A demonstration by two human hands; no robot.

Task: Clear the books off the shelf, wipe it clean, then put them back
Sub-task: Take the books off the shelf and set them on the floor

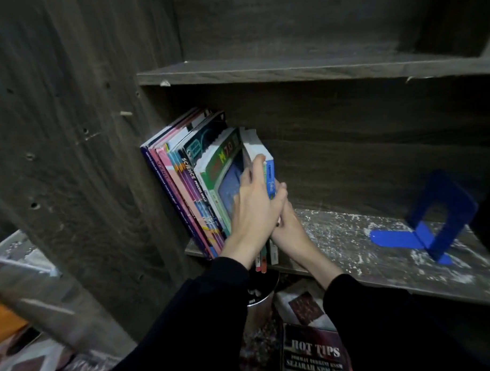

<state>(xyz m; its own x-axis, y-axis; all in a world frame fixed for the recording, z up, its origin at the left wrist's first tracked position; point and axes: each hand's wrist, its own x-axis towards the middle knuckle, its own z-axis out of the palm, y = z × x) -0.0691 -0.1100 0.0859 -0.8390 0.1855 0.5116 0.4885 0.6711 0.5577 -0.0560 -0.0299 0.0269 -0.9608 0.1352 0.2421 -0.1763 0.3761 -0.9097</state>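
The books (188,181) stand in a leaning row on the shelf (351,245), well to the left of the bookend (436,214), tilted against the side wall (98,162). The blue book (269,173) is the one in the row nearest the bookend. The left hand (253,207) holds it: the fingers (259,160) curl over its top edge and lie on the face turned away from the bookend, while a thumb (most likely this hand's) presses the face on the bookend's side. The right hand (291,231) sits just under the left, touching it, on the bookend's side of the row. Its fingers are hidden behind the left hand and the blue book, so I cannot tell whether they hold anything.

The bookend itself stands apart from both hands, on a shelf mottled with white specks. The lower ends of a few books poke out under the left wrist, too blurred to read. Below the shelf and left of the bookend, a dark cylinder (260,298) is hard to make out, and a floor book (313,352) is cut off by the frame's lower edge
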